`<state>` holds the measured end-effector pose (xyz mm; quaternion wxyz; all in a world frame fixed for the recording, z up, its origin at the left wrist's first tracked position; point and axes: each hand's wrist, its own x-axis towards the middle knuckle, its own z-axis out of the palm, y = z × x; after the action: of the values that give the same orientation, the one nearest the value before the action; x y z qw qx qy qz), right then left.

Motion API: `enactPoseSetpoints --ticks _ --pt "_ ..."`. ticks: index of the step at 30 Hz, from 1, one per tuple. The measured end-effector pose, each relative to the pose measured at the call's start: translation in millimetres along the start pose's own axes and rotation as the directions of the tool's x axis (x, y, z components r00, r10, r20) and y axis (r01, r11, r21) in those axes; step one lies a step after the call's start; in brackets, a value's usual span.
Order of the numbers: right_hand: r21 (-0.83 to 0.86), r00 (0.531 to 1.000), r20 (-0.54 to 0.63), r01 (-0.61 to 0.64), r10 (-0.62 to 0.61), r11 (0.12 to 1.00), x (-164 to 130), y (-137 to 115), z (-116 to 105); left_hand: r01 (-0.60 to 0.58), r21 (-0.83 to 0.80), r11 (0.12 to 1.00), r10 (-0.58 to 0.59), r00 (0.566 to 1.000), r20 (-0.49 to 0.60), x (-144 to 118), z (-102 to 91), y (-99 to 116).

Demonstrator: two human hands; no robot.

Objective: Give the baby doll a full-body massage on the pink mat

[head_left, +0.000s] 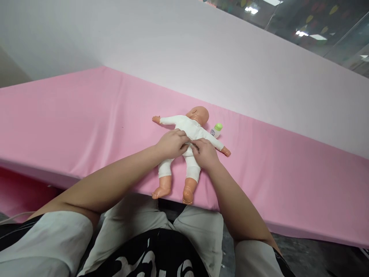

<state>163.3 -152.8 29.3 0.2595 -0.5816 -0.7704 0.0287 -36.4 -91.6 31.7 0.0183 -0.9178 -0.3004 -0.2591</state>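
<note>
baby-care training room: pink mattress (pixel 86 127)

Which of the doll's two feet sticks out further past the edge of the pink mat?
The foot on the picture's right, below the right hand, hangs slightly further over the pink mat edge than the other foot, which is below the left hand.

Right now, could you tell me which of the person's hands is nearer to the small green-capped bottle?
Right. The right hand rests on the doll's waist, just below the bottle lying by the doll's shoulder. The left hand is on the doll's far side, farther away.
</note>
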Motion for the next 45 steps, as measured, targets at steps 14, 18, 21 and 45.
enactPoseSetpoints --ticks 14,18,21,45 --pt "0.023 0.984 -0.175 0.032 -0.028 0.999 -1 1 -5 -0.043 -0.032 0.999 0.037 0.985 -0.167 -3 -1.8 4" --pt "0.0 0.996 -0.085 0.026 -0.026 1.0 2 7 3 0.004 -0.058 0.998 -0.001 0.998 0.061 3 -1.8 4" --pt "-0.024 0.999 0.038 0.02 -0.019 1.0 4 7 5 0.09 -0.09 0.992 -0.07 0.977 0.202 9 -9.3 1" --pt "0.017 0.998 -0.016 0.067 -0.067 0.998 5 15 11 0.017 0.02 1.0 -0.019 0.997 0.078 5 4.2 -1"
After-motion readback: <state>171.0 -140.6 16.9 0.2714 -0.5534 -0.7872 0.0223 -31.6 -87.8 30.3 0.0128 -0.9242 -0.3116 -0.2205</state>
